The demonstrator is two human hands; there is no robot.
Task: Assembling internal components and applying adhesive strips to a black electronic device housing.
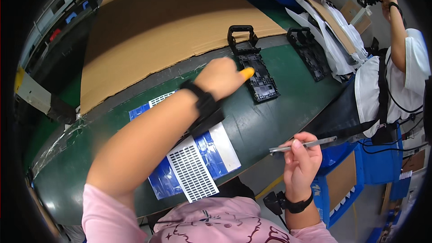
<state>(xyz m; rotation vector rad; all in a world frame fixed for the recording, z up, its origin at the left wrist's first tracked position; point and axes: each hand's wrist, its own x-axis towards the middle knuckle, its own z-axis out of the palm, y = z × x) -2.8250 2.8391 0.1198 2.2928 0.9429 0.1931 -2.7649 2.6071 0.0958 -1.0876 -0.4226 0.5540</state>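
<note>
My left hand (pixel 219 78), a yellow finger cot on one digit, is closed at the left edge of a black plastic housing (pixel 261 83). The cot lies over the housing's inside; my other fingers are curled and mostly hidden. The housing lies on the green tabletop (pixel 245 123), its looped handle end pointing away. Between the fingertips of my right hand (pixel 302 164) are metal tweezers (pixel 310 144), roughly level beyond the table's front edge. Under my left forearm lies a white label sheet (pixel 191 171) with rows of small dark labels, on a blue-and-white film package (pixel 220 148).
A second black housing (pixel 309 54) lies farther right. Brown cardboard (pixel 166 27) covers the far side of the table. White bags (pixel 330 31) stand at the right back. A co-worker (pixel 391 72) raises another black part. Blue bins (pixel 378 164) stand at right.
</note>
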